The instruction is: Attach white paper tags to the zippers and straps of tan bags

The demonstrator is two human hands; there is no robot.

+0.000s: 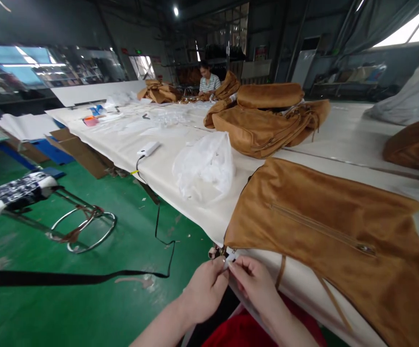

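Both hands meet at the table's near edge, by the left corner of a brown leather bag [303,212]. My left hand [207,284] has its thumb and fingers pinched on a small white piece [231,255]. From the other side my right hand [250,279] pinches the same white piece. Its kind is too small to make out. Just beyond the fingertips sits some small metal hardware [222,251] at the bag's corner. The bag lies flat with a zipper [321,229] across its face, and thin straps hang over the table edge.
A crumpled clear plastic bag [207,168] lies left of the leather bag on the white table [166,178]. Beyond are stacked brown bags [260,120] and a white power strip [148,149]. A stool [82,221] and black cord are on the left. A person [208,83] sits at the far end.
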